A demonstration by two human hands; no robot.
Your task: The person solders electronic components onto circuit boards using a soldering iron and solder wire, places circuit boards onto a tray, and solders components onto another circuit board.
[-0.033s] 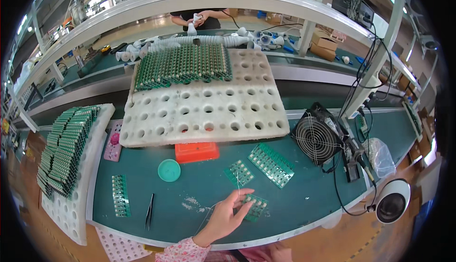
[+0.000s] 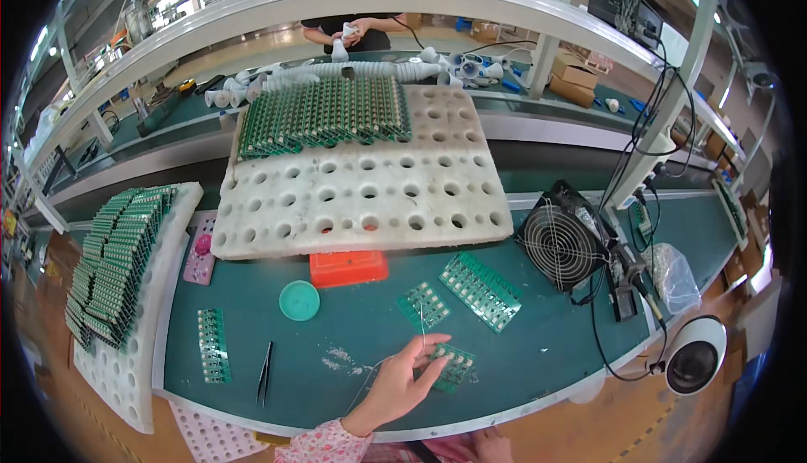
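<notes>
Head view: a thin pale wire (image 2: 422, 322) was held in the curled fingers of the left hand (image 2: 399, 383), with one end standing up past the fingertips and the rest trailing toward the near edge of the green bench top (image 2: 538, 316). A small green circuit board (image 2: 456, 370) lay on the near side of the bench, just right of that hand; its left end was touched by the thumb and fingertips, though whether it was pinched could not be told. The right hand (image 2: 492, 444) was partly seen at the near edge, below the bench, and its grasp could not be told.

Just beyond the left hand, another small board (image 2: 423, 304) was placed, with a larger board panel (image 2: 481, 292) to its right. At the left, a narrow board strip (image 2: 213, 345) and black tweezers (image 2: 265, 374) were laid. A round teal dish (image 2: 299, 301) was set near a red box (image 2: 348, 268). Farther off, stacked boards (image 2: 326, 114) were borne by a white foam tray (image 2: 349, 179). A fan (image 2: 561, 249) was stood at the right. Across the bench, a white lamp housing (image 2: 340, 51) was held by a co-worker's hands (image 2: 360, 30).
</notes>
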